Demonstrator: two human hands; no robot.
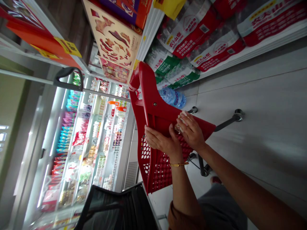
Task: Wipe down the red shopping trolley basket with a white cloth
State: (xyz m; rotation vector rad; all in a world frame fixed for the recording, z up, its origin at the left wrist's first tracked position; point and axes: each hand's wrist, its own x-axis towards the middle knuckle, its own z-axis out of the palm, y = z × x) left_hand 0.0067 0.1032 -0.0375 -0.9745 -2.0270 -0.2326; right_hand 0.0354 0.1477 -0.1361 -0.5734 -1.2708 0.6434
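My left hand (163, 144), with a gold bracelet at the wrist, rests on the side of a red plastic shopping cart (163, 110). Its fingers are stretched out and it holds nothing. Close beside it, my right hand (192, 132) presses a crumpled, pale cloth (183, 119) against the cart's red panel. Much of the cloth is hidden under the fingers. The cart has a perforated basket part and grey metal legs with casters (238, 115). The whole view is tilted sideways.
Packs of bottled water (206, 41) line a low shelf, and a large water bottle (176, 98) stands near the cart. Boxes (115, 38) sit on shelves above. A lit refrigerated display (88, 137) is across the aisle. A black basket (120, 207) is close by; grey tiles (271, 127) form the floor.
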